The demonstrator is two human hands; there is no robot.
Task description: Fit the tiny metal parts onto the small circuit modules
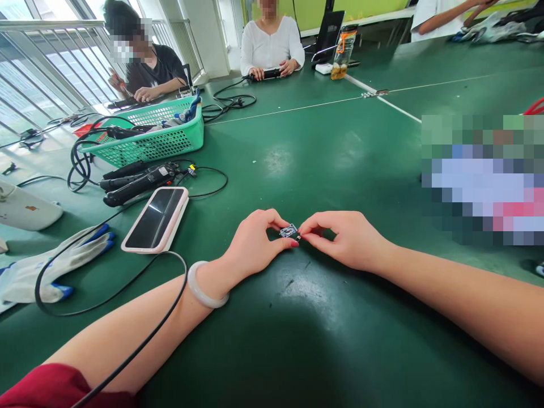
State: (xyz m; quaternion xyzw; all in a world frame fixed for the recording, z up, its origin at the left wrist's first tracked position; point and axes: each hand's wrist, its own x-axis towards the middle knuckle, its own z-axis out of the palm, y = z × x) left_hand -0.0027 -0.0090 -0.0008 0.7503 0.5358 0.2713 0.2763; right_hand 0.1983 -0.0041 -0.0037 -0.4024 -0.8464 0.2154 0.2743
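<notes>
My left hand (pixel 255 241) pinches a small dark circuit board (pixel 289 231) with white markings between thumb and fingers, just above the green table (pixel 323 170). At the board's right edge, the thumb and fingertips of my right hand (pixel 351 241) are closed in a pinch, meeting the corner near a small light-coloured part. What that part is cannot be made out. A pale bangle (pixel 208 286) circles my left wrist, and a black cable (pixel 140 354) crosses over my left forearm.
On the left lie a phone (pixel 157 220), black handheld devices (pixel 142 181) with cables, gloves (pixel 55 263) and a white container (pixel 28 205). A green basket (pixel 170 140) holds more gear. Across the table, people sit near a bottle (pixel 343 54). Blurred items lie at right.
</notes>
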